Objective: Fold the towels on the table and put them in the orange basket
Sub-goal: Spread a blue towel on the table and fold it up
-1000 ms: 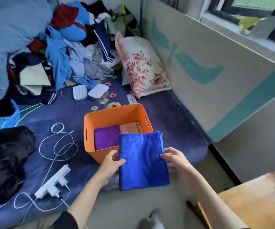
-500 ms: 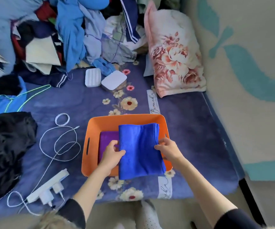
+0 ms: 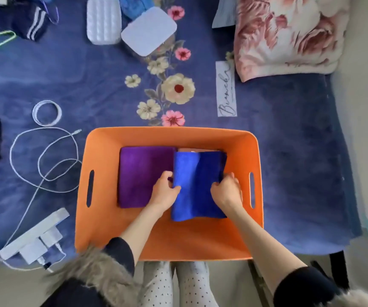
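Note:
The orange basket (image 3: 103, 218) sits on the blue floral blanket, seen from straight above. A folded purple towel (image 3: 143, 173) lies flat in its left half. The folded blue towel (image 3: 197, 185) lies in the right half, on top of a peach-coloured towel (image 3: 186, 150) of which only a sliver shows at the far edge. My left hand (image 3: 164, 191) grips the blue towel's left edge. My right hand (image 3: 226, 190) grips its right edge. Both hands are down inside the basket.
White cables (image 3: 43, 156) and a power strip with plugs (image 3: 32, 238) lie left of the basket. Two white boxes (image 3: 148, 29) sit further back. A floral pillow (image 3: 287, 34) lies at the back right. The bed's near edge runs just under the basket.
The blue towel went from held above the basket's front to lowered inside it, onto the right-hand stack. Both hands followed it down, and the view tilted to look straight down.

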Demonstrator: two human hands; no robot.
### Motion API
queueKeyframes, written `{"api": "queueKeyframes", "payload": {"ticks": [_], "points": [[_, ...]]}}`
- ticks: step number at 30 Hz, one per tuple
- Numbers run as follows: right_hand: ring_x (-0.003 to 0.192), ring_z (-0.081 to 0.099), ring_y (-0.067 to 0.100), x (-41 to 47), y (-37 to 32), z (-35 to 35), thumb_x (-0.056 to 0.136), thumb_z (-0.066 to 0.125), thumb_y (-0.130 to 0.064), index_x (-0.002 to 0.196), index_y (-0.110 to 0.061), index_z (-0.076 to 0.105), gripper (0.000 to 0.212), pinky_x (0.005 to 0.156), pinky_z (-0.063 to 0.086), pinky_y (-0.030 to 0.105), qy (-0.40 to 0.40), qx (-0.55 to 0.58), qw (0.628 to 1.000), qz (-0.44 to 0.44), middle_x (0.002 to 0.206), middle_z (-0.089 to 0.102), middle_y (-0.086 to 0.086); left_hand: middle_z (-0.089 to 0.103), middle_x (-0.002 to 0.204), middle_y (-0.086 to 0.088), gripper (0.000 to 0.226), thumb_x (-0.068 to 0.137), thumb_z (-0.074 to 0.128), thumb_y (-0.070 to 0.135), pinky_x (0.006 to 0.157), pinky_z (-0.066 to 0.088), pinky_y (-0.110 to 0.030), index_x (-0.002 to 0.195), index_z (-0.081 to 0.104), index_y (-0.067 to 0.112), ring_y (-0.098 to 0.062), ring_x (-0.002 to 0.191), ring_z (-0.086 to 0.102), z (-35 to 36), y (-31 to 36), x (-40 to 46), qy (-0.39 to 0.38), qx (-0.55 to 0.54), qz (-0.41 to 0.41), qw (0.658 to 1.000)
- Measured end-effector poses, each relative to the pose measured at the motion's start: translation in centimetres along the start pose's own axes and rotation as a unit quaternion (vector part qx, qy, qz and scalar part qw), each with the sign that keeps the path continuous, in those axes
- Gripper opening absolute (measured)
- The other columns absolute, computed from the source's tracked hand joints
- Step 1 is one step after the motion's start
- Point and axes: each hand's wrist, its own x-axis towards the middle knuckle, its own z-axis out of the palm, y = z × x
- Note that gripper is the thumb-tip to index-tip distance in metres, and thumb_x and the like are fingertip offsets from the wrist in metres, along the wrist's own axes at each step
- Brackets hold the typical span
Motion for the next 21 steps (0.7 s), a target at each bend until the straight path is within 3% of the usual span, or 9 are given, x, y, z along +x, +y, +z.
{"api": "queueKeyframes", "payload": {"ticks": [3, 10, 13, 15, 18, 20, 21], "points": [[0.117, 0.049, 0.039, 1.0, -0.3, 1.2, 0.091, 0.044, -0.011, 0.128, 0.002, 0.038, 0.04, 0.095, 0.041, 0.038, 0.009, -0.043, 0.999, 0.024, 0.129, 0.048, 0.022, 0.053, 0.076, 0.005, 0.023, 0.089, 0.057, 0.009, 0.056, 0.039, -0.022, 0.11, 0.05, 0.015, -0.011, 0.07, 0.05, 0.8, -0.7, 2.2, -0.002, -0.004, -0.004, 1.0], [0.108, 0.055, 0.039, 3.0, 0.3, 2.0, 0.089, 0.044, -0.004, 0.121, 0.0, 0.042, 0.033, 0.085, 0.045, 0.037, 0.076, -0.062, 0.994, 0.044, 0.121, 0.054, 0.022, 0.053, 0.079, 0.01, 0.022, 0.088, 0.061, 0.011, 0.057, 0.038, -0.013, 0.108, 0.052, 0.016, -0.004, 0.069, 0.051, 2.1, -1.1, 4.9, -0.01, -0.043, 0.009, 0.999], [0.107, 0.055, 0.036, 2.9, 0.5, 2.5, 0.09, 0.044, -0.004, 0.124, -0.001, 0.04, 0.035, 0.084, 0.045, 0.037, 0.082, -0.066, 0.994, 0.042, 0.123, 0.052, 0.022, 0.055, 0.088, 0.001, 0.025, 0.088, 0.058, 0.007, 0.067, 0.042, -0.022, 0.111, 0.05, 0.011, -0.018, 0.081, 0.056, 1.8, -1.4, 4.7, 0.012, -0.014, 0.016, 1.0], [0.116, 0.047, 0.034, 2.2, 0.8, 2.6, 0.089, 0.046, -0.005, 0.135, -0.001, 0.03, 0.049, 0.089, 0.041, 0.034, 0.077, -0.116, 0.99, 0.002, 0.135, 0.04, 0.021, 0.052, 0.113, -0.008, 0.035, 0.088, 0.054, 0.003, 0.08, 0.046, -0.033, 0.122, 0.046, 0.009, -0.026, 0.1, 0.055, 1.4, -1.7, 3.9, 0.053, 0.061, 0.068, 0.994], [0.14, 0.02, 0.034, 0.6, 1.9, 3.0, 0.091, 0.042, -0.004, 0.148, -0.005, 0.001, 0.07, 0.109, 0.028, 0.034, 0.065, -0.288, 0.944, -0.149, 0.156, 0.006, 0.018, 0.032, 0.145, -0.012, 0.057, 0.088, 0.058, 0.012, 0.102, 0.04, -0.041, 0.14, 0.036, 0.014, -0.031, 0.132, 0.036, 1.0, -2.2, 2.5, 0.058, 0.278, 0.228, 0.931], [0.145, -0.003, 0.033, 0.5, 2.4, 3.1, 0.095, 0.036, -0.007, 0.147, -0.004, -0.011, 0.07, 0.116, 0.014, 0.039, 0.032, -0.372, 0.904, -0.209, 0.156, -0.011, 0.017, -0.005, 0.158, -0.008, 0.077, 0.088, 0.06, 0.029, 0.116, 0.014, -0.044, 0.149, 0.014, 0.02, -0.03, 0.146, -0.003, 1.1, -2.5, 2.4, -0.017, 0.418, 0.288, 0.862], [0.144, -0.01, 0.032, 0.8, 2.4, 3.1, 0.097, 0.037, -0.011, 0.145, -0.004, -0.015, 0.072, 0.118, 0.006, 0.041, 0.017, -0.412, 0.886, -0.212, 0.155, -0.016, 0.017, -0.024, 0.154, -0.007, 0.088, 0.086, 0.06, 0.039, 0.117, 0.002, -0.046, 0.15, 0.002, 0.022, -0.028, 0.142, -0.021, 1.3, -2.6, 2.7, -0.046, 0.469, 0.297, 0.83]]}}
